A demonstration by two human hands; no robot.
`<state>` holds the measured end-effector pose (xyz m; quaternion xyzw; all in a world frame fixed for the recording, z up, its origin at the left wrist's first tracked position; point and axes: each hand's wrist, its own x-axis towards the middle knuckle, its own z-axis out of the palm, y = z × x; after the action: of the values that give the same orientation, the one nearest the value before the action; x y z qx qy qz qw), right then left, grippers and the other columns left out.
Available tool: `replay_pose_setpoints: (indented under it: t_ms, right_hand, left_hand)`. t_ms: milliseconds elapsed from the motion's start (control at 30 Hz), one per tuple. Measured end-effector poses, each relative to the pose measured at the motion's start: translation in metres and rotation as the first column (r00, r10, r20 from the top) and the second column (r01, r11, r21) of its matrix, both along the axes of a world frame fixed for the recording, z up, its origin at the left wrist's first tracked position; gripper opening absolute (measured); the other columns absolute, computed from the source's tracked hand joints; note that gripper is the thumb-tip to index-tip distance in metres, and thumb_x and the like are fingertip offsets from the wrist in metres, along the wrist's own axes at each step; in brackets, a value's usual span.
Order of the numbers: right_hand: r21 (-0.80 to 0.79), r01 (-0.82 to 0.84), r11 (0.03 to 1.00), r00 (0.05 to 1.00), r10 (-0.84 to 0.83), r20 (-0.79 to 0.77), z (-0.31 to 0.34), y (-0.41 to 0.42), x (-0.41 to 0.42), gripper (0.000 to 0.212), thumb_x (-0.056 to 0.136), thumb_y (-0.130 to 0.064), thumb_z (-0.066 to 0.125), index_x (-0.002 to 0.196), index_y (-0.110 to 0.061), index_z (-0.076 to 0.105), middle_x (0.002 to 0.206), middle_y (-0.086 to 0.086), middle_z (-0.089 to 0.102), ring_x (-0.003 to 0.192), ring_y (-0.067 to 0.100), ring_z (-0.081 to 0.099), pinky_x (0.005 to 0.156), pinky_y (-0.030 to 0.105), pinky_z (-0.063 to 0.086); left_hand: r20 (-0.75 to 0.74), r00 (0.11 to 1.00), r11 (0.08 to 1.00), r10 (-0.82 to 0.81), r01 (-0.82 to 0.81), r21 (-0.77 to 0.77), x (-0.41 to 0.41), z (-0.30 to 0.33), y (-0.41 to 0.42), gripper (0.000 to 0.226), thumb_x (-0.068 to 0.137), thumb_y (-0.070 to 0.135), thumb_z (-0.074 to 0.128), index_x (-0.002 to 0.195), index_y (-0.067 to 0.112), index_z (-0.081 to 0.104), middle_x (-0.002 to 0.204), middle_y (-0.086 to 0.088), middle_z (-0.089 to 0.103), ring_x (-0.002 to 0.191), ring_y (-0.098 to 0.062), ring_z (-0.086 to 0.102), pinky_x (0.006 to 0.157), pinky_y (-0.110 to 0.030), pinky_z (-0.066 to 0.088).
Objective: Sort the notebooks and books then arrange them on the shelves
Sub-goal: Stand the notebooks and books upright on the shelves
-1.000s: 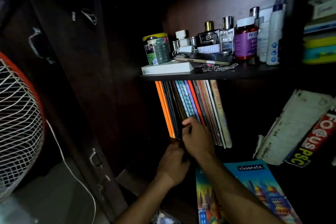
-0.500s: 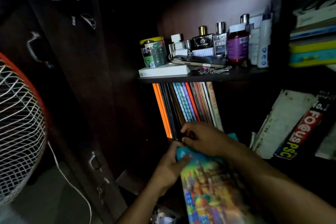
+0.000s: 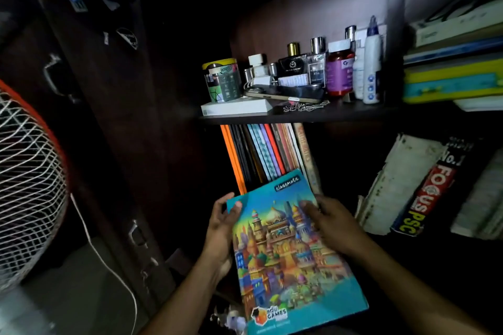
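Both hands held a blue "classmate" notebook point(image 3: 285, 247) with a colourful castle cover, raised in front of the lower shelf compartment. The left hand point(image 3: 220, 228) gripped its left edge, thumb curled over the top corner; the right hand point(image 3: 332, 223) lay on the cover near the right edge, fingers bent against it. Just behind the notebook's top edge stood a row of upright notebooks point(image 3: 264, 152), orange at the left end. The shelf point(image 3: 299, 117) above them carried a tin point(image 3: 223, 80), perfume bottles point(image 3: 292, 62) and a phone point(image 3: 283, 92). Leaning books point(image 3: 424, 187) stood in the right compartment.
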<state>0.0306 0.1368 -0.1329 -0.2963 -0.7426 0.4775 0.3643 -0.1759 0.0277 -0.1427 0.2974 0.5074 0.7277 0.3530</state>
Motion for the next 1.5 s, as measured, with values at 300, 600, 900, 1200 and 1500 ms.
replay_pose_setpoints:
  t_ms: [300,600,900,1200,1500]
  right_hand:
    - [-0.087,0.038,0.995,0.954,-0.062,-0.295,0.010,0.005,0.006,0.026,0.099,-0.054,0.049,0.114,-0.038,0.063,0.100,-0.008,0.075,0.084,0.007,0.073,0.072,0.029,0.055]
    - [0.116,-0.109,0.987,0.956,0.072,0.286,-0.020,0.000,-0.012,0.085,0.095,-0.051,0.061,0.160,-0.036,0.008,0.159,-0.020,0.015,0.149,0.003,0.015,0.123,0.031,0.019]
    - [0.200,0.143,0.969,0.909,-0.208,0.360,-0.006,-0.018,-0.054,0.083,0.100,-0.038,0.056,0.161,-0.017,0.003,0.168,0.002,-0.003,0.154,0.021,0.009,0.120,0.028,0.018]
    - [0.090,0.298,0.950,0.908,-0.312,0.280,-0.016,-0.033,-0.106,0.102,0.093,-0.038,0.065,0.160,-0.017,-0.009,0.165,0.007,-0.003,0.153,0.029,0.010,0.124,0.039,0.020]
    - [0.119,0.026,0.993,0.952,-0.061,0.301,-0.021,-0.010,-0.098,0.096,0.092,-0.029,0.065,0.160,-0.031,-0.001,0.157,-0.005,0.013,0.146,0.018,0.026,0.118,0.036,0.033]
  left_hand:
    - [-0.329,0.928,0.983,-0.176,0.147,-0.112,0.019,-0.002,-0.006,0.047,0.086,0.017,0.069,0.132,0.013,0.059,0.121,-0.007,0.072,0.112,-0.026,0.069,0.095,-0.039,0.056]
    - [-0.066,0.871,0.868,0.487,-0.474,0.150,0.002,-0.006,-0.004,0.034,0.099,0.022,0.061,0.132,0.024,0.058,0.120,0.003,0.073,0.110,-0.023,0.069,0.095,-0.048,0.055]
    - [-0.155,0.823,0.838,0.546,-0.540,0.084,0.002,-0.004,-0.006,0.042,0.091,0.053,0.063,0.130,0.040,0.054,0.118,0.014,0.071,0.111,-0.017,0.068,0.096,-0.056,0.053]
    - [-0.124,0.806,0.816,0.578,-0.569,0.106,0.003,-0.004,-0.001,0.037,0.096,0.042,0.063,0.132,0.037,0.055,0.115,0.017,0.071,0.106,-0.009,0.069,0.094,-0.049,0.056]
    - [-0.139,0.740,0.753,0.658,-0.642,0.144,0.004,-0.009,-0.002,0.032,0.100,0.028,0.060,0.132,0.031,0.057,0.114,0.013,0.071,0.106,-0.009,0.068,0.085,-0.036,0.056]
